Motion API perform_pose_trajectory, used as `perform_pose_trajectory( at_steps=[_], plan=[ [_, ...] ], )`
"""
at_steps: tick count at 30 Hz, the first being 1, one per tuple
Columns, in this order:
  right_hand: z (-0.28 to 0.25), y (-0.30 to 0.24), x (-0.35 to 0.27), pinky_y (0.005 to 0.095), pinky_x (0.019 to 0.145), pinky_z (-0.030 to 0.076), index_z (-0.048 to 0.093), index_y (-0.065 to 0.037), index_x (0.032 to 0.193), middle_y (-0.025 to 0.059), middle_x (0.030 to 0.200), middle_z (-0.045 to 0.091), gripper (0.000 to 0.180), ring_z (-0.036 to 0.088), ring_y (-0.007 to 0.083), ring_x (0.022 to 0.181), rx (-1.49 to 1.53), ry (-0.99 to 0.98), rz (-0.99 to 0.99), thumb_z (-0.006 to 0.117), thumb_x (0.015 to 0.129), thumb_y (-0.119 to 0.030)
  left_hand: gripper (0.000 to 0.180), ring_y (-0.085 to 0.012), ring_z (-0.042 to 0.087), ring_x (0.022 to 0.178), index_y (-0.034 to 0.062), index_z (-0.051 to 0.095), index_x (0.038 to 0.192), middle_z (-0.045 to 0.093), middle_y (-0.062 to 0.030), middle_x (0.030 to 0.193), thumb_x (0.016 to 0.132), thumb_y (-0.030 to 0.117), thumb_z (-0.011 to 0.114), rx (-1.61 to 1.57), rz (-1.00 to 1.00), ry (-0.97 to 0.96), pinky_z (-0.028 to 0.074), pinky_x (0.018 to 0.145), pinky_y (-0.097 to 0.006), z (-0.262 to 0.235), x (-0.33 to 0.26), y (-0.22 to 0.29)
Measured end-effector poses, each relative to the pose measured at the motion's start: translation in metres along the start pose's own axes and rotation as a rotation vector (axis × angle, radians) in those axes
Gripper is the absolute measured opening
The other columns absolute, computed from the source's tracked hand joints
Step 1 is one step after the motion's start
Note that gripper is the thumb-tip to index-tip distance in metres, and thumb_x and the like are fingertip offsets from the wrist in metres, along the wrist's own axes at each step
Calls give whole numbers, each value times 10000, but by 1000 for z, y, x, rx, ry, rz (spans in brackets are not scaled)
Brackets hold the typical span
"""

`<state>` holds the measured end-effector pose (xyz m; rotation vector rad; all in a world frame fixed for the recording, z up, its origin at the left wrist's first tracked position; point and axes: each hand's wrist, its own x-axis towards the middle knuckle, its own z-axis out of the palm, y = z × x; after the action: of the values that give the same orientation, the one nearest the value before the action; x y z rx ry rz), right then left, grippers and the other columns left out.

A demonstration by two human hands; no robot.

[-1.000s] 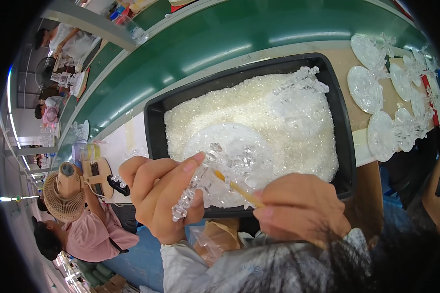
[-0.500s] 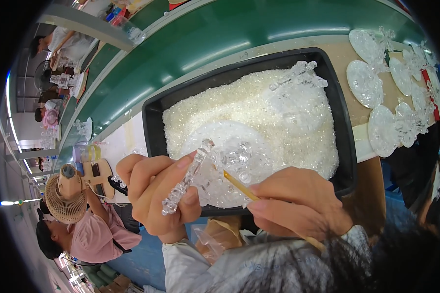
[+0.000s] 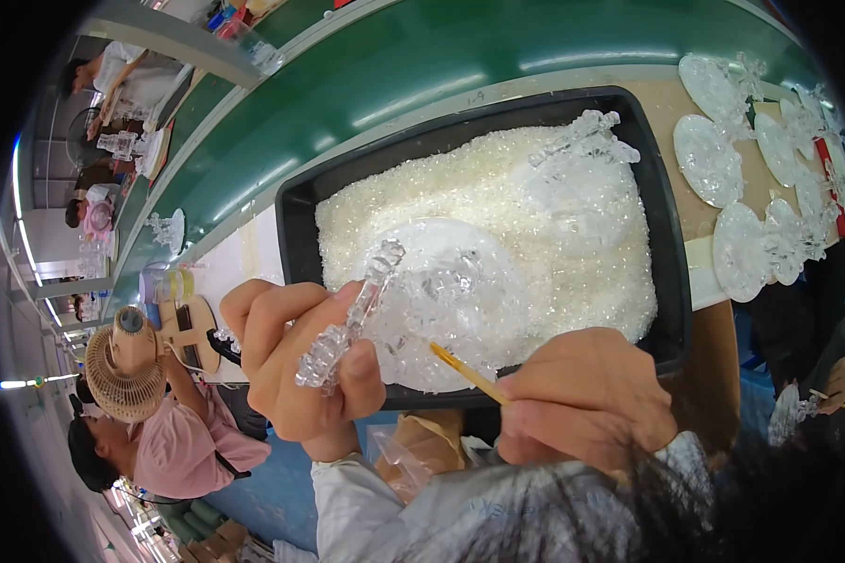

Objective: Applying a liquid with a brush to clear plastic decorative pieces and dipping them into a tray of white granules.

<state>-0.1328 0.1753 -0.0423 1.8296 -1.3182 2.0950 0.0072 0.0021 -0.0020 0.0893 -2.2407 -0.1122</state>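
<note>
My left hand [image 3: 296, 361] is closed round a clear ornament with a knobbly stem [image 3: 361, 300], tilted over the tray. Behind that stem is a pale round disc [image 3: 488, 291], apparently the ornament's base. In my right hand [image 3: 587, 394] a thin brush [image 3: 474, 377] is pinched between thumb and fingers. Its yellowish tip points at the disc, though contact cannot be made out. Below lies a black tray [image 3: 671, 272] filled with glittering whitish granules [image 3: 413, 188]. A second clear ornament [image 3: 582, 192] rests on the granules at the tray's far right.
Several similar disc-based ornaments [image 3: 709, 159] stand on the board to the right. Beyond the tray runs a green surface [image 3: 394, 56]. At left are a beige fan [image 3: 122, 366] and a person in pink [image 3: 192, 450]. Another person's hand [image 3: 843, 385] shows at far right.
My left hand has turned the ornament slightly, its stem shifting left. The brush tip now sits lower and farther from the stem. Another person's hand has come into view at far right.
</note>
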Motion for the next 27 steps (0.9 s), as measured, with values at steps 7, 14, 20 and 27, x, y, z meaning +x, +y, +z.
perform_pose_trajectory(
  at_steps=[7, 14, 20, 27],
  plan=[
    [4, 4, 6, 289, 446, 498, 657, 63, 880, 153, 791, 631, 241, 611, 226, 549, -43, -33, -57, 758, 675, -12, 258, -251, 558, 569, -83, 676, 814, 685, -113, 697, 816, 172, 641, 0, 1, -5, 387, 623, -402, -3, -1, 1],
    [3, 3, 7, 285, 440, 488, 652, 67, 883, 140, 764, 622, 229, 605, 221, 545, -18, -49, -22, 749, 685, 3, 262, -252, 562, 563, -88, 675, 815, 691, -118, 704, 817, 171, 639, 9, 3, 1, 385, 615, -403, -2, 2, 2],
    [-3, 1, 8, 298, 463, 502, 656, 65, 894, 133, 758, 621, 248, 617, 224, 555, 25, -75, 6, 765, 678, 9, 263, -248, 552, 574, -79, 685, 832, 675, -110, 697, 825, 180, 639, 20, -13, 2, 385, 629, -397, -1, 3, 2],
    [-2, -3, 0, 315, 505, 521, 664, 26, 946, 155, 801, 672, 295, 656, 249, 585, 28, -38, 111, 788, 679, 11, 264, -249, 547, 586, -64, 690, 841, 654, -104, 684, 837, 195, 641, 2, -6, -1, 385, 634, -389, -3, 0, -1]
  ],
)
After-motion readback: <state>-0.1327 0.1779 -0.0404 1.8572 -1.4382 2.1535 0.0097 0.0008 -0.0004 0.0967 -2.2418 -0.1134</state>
